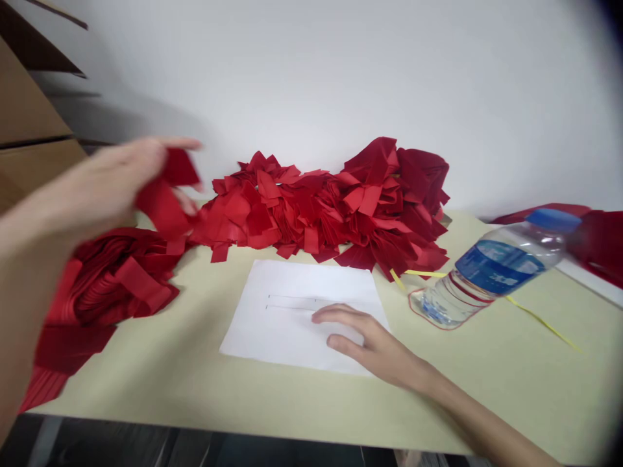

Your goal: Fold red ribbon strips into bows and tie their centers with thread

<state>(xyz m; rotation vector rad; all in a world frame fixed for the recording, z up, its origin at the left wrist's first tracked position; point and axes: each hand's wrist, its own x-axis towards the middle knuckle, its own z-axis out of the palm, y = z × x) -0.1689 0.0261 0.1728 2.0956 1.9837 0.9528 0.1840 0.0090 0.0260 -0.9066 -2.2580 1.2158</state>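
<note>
My left hand (129, 172), slightly blurred by motion, is raised at the left and closed on a red fabric strip (165, 204) that hangs from its fingers. Below it lies a folded bundle of red fabric (141, 279). My right hand (374, 337) is over the white paper sheet (272, 337), thumb and fingers apart, holding nothing. Thin lines with short end marks run across the paper, and the hand covers part of them. Along the wall behind the sheet spreads a big heap of red fabric strips (311, 214).
A water bottle (496, 269) with a blue cap and label stands right of the paper. Yellow ties (540, 321) lie near it. More red fabric (603, 240) is at the far right. Cardboard boxes (34, 110) rise at the left; the table's front edge (243, 434) runs below.
</note>
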